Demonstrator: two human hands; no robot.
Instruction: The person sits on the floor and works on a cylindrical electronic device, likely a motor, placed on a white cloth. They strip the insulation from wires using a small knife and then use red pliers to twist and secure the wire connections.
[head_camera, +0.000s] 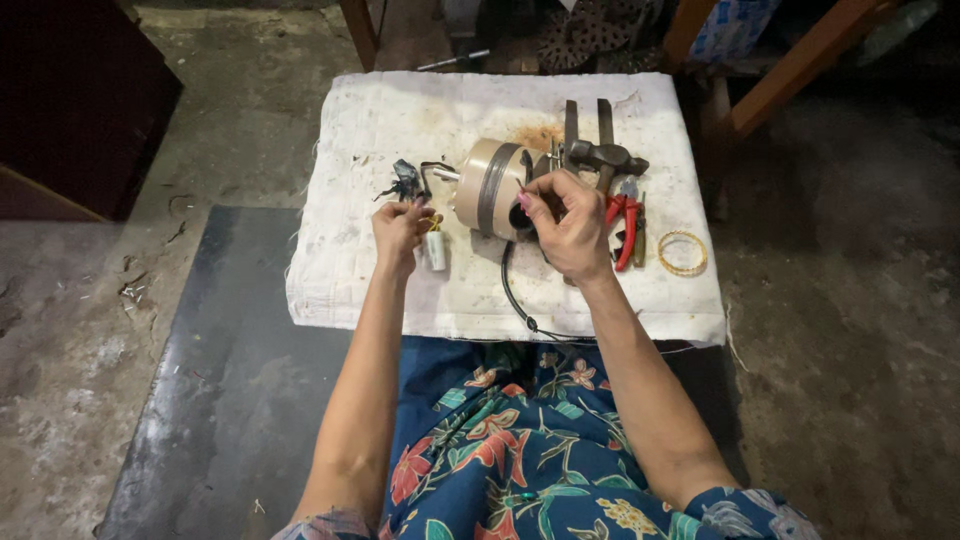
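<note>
A beige round fan motor with a grey band lies on its side on a white cloth-covered board. My right hand is closed on the motor's near rear end, fingers curled around it. My left hand pinches thin wires next to a black bundle of wires, just left of the motor's shaft. A small white cylindrical capacitor lies beside my left hand. A black cable runs from the motor toward the board's front edge.
A hammer rests across two metal bars behind the motor. Red-handled pliers and a gold bangle lie to the right. A dark mat covers the concrete floor on the left. Wooden furniture legs stand at the back.
</note>
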